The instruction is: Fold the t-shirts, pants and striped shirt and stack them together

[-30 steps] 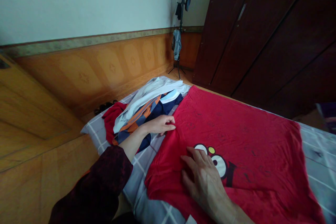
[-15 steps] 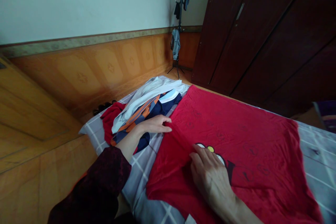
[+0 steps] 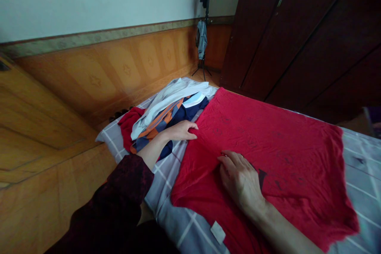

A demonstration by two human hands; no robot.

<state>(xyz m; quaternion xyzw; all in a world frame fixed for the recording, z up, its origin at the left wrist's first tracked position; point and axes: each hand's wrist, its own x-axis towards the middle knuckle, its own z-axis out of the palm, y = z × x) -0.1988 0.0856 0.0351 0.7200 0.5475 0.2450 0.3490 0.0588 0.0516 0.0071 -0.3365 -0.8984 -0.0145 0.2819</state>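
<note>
Red T-shirt (image 3: 285,147) spread on grey checked bedsheet (image 3: 186,228); left hand (image 3: 181,131) closed on shirt's edge; right hand (image 3: 241,176) curled on cloth, grip unclear. Apparently mid-smoothing; evening out remaining creases apparently called for.

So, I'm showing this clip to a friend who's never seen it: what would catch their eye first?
The large red T-shirt stands out first, spread across the grey checked bedsheet. The left hand is at its near edge, and the right hand lies on the cloth beside a dark print. Just beyond sits a heap of clothes in white, navy, orange and red.
</note>
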